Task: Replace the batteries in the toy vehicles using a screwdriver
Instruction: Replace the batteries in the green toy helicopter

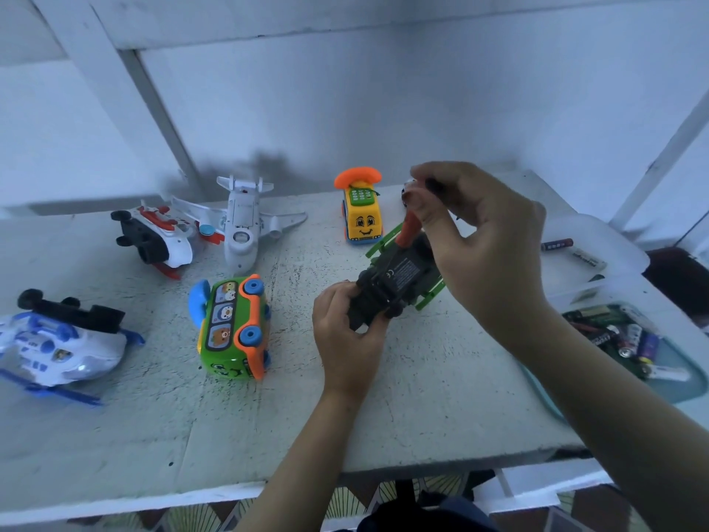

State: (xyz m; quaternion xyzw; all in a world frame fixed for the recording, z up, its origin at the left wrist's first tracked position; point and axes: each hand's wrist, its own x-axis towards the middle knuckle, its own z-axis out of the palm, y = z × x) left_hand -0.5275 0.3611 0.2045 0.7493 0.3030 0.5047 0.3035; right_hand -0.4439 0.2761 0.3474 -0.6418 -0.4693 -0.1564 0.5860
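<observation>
A toy vehicle with a black underside and green rails (397,280) lies upside down on the white table (268,424). My left hand (347,332) grips its near end. My right hand (472,232) pinches the top of an orange-handled screwdriver (408,228), which stands tilted with its tip on the far part of the black underside. My fingers hide the handle's top.
Other toys lie around: a green and orange bus (234,328), a yellow phone car (360,213), a white plane (241,220), a red and white helicopter (157,236), a blue and white helicopter (61,339). A clear tub of batteries (629,339) sits right, loose batteries (571,249) behind it.
</observation>
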